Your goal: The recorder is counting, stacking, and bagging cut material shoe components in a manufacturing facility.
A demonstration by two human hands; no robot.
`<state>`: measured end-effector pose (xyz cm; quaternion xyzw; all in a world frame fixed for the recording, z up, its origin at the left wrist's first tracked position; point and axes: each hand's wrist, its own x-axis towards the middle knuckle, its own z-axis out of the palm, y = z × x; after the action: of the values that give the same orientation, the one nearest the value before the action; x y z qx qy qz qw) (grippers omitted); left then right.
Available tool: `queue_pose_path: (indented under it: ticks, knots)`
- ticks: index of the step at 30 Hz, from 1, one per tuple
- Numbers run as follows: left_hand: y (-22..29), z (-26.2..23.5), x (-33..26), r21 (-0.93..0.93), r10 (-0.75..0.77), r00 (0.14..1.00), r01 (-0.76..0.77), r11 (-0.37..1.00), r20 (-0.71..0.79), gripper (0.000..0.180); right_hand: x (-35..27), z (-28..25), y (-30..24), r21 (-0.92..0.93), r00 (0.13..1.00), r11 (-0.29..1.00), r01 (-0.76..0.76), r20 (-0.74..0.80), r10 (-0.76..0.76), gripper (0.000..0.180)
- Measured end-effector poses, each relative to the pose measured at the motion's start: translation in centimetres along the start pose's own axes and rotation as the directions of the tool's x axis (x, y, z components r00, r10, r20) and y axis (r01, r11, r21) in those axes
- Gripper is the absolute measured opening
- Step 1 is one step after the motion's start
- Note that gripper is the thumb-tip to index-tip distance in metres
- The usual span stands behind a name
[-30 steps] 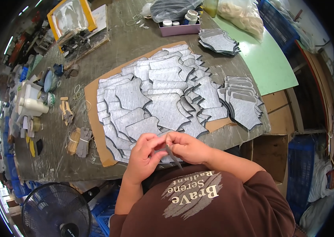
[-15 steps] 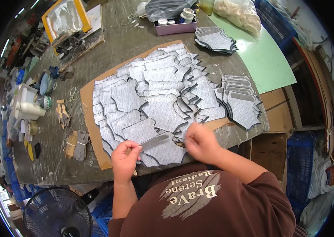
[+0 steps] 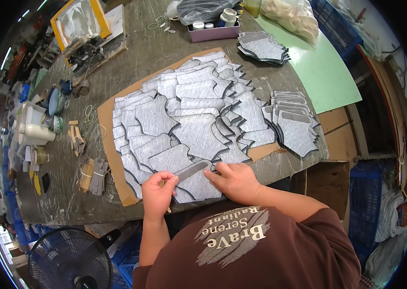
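Observation:
A grey fabric piece with a scalloped, pointed outline lies at the table's near edge, over a spread of like pieces. Along its upper edge runs a dark grey strip. My left hand is closed in a pinch at the strip's left end, and a thin tan end sticks out below that hand. At the strip's right end sits my right hand, thumb and forefinger drawn together on it, the other fingers curled. What lies between the fingertips is mostly hidden.
Overlapping grey pieces cover a cardboard sheet. Stacks with dark strips stand right and far right. Banded tan and grey strip bundles lie left. A purple tray holds jars; a black fan stands lower left.
My right hand has moved left and down, from beside the piece onto the strip's right end. My left hand has shifted slightly right. More of the strip's right end shows.

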<state>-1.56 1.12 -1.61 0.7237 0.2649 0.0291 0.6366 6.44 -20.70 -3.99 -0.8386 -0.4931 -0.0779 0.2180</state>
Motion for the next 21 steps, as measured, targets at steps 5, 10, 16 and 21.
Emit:
queue_pose_path:
  ticks: [5, 10, 16, 21]
  knots:
    - [0.1, 0.0, 0.2, 0.013, -0.02, 1.0, 0.02, 1.0, 0.004, 0.005, 0.1, 0.3, 0.1, -0.057, 0.992, 0.997, 0.043, -0.115, -0.05, 0.027]
    - [0.3, 0.3, 0.1, 0.045, -0.023, 0.999, 0.025, 0.999, -0.035, 0.007, 0.1, 0.3, 0.0, -0.103, 0.994, 0.993, 0.049, -0.092, -0.059, 0.027]
    - [0.4, 1.3, -0.4, 0.159, 0.027, 0.992, -0.007, 0.987, -0.127, 0.009, 0.2, 0.0, -0.2, -0.133, 0.998, 0.99, 0.051, -0.031, -0.056, 0.027]
    - [0.1, 1.9, -0.3, 0.514, 0.385, 0.915, -0.276, 0.812, -0.117, 0.005, 0.0, 0.2, 0.0, -0.114, 0.998, 0.993, 0.037, -0.042, -0.042, 0.025]
